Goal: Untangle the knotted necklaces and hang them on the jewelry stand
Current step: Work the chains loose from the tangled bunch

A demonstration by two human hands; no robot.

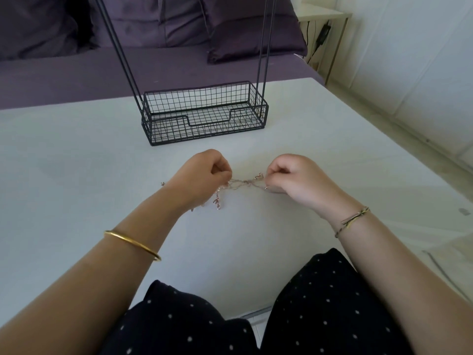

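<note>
A tangle of thin rose-gold necklaces [245, 181] stretches between my two hands just above the white table [76, 162]. My left hand [202, 172] pinches the left end of the tangle, and loose chain ends with clasps hang below it. My right hand [289, 175] pinches the right end, fingers curled. The black wire jewelry stand [204, 114] sits behind my hands: a mesh basket base with thin uprights rising out of the frame. Its top is hidden.
A purple sofa [153, 47] with cushions runs along the far edge of the table. A small white side table [330, 21] with cables stands at the back right. My lap in dark dotted fabric [320, 303] is at the table's near edge.
</note>
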